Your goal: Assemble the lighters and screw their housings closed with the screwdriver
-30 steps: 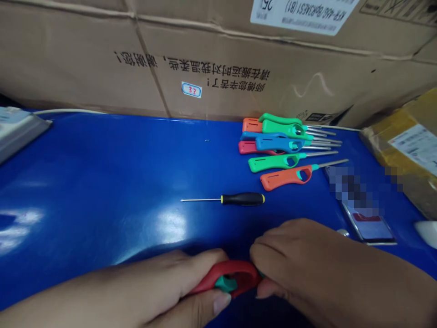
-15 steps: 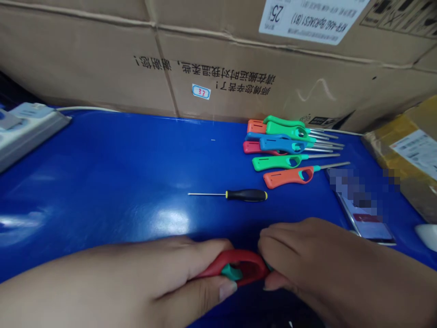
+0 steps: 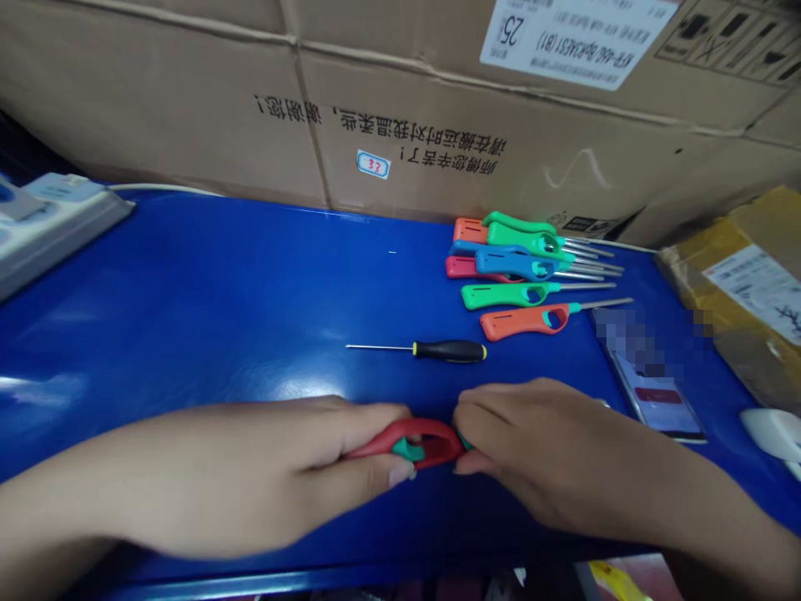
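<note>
Between my two hands is a red long-nosed lighter (image 3: 441,434) with a green trigger inside its oval guard. My left hand (image 3: 300,476) is wrapped round the handle, the thumb lying along the near side by the trigger. At the nozzle end, my right hand (image 3: 538,442) closes over the lighter and hides its metal tube. Beyond the hands lies a screwdriver (image 3: 450,351) with a black and yellow handle, its shaft pointing left.
Several coloured lighters (image 3: 526,320) are piled at the back right. A phone (image 3: 667,401) lies right of them, near a taped carton (image 3: 744,259) and a white mouse (image 3: 773,432). A power strip (image 3: 62,217) sits far left. A large cardboard box (image 3: 388,108) stands along the back.
Both hands and the red lighter appear slightly farther up and left in view, and the table's front edge now shows. The grip on the lighter looks the same.
</note>
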### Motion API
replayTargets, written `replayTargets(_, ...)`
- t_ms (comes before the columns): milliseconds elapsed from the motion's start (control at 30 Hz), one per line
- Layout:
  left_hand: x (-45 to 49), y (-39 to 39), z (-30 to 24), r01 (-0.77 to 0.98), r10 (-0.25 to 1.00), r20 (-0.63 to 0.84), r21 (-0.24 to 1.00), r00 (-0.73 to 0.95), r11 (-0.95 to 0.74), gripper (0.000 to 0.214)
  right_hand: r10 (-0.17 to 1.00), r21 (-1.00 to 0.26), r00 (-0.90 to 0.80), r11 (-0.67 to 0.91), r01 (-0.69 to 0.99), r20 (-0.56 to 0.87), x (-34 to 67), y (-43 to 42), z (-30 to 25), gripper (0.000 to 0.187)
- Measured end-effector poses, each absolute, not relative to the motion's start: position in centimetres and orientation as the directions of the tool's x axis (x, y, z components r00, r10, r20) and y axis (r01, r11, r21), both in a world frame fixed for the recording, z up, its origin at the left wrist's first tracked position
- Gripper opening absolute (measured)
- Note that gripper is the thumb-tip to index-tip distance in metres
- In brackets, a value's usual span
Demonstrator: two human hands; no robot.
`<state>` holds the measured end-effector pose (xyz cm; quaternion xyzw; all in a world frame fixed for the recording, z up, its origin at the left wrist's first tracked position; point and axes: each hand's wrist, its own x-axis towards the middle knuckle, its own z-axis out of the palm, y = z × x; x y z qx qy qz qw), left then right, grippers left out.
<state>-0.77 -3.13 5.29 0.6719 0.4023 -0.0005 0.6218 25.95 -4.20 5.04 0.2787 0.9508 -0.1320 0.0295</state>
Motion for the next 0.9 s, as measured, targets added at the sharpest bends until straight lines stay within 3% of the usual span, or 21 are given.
replayTargets(100,0.5,-2.0,5.1,0.552,0.208,-0.641,0.753,0.739,0.358,0.015,0.529,-0.165,-0.843,0.826,0.538,-0.099,25.1,-4.0,3.9,0.009)
replayTargets(167,1.2,-1.8,5.0,0.575,0.088,-0.684,0.670,0.724,0.470,0.025,0.493,-0.143,-0.865,0.853,0.502,-0.090,24.5,-4.1,3.4,0.005)
replayTargets(367,1.4,-2.5,4.5,0.448,0.135,-0.660,0.631,0.739,0.634,0.030,0.480,-0.107,-0.870,0.865,0.491,-0.114,24.4,-4.1,3.8,0.005)
replayTargets(600,1.4,-2.3,5.3,0.477,0.058,-0.686,0.561,0.725,0.677,0.035,0.479,-0.124,-0.868,0.861,0.493,-0.132,24.7,-3.9,4.2,0.011)
replayTargets(900,1.3,-3.3,4.7,0.441,0.079,-0.686,0.546,0.723,0.712,0.030,0.477,-0.079,-0.868,0.868,0.490,-0.139,24.7,-4.7,4.4,0.011)
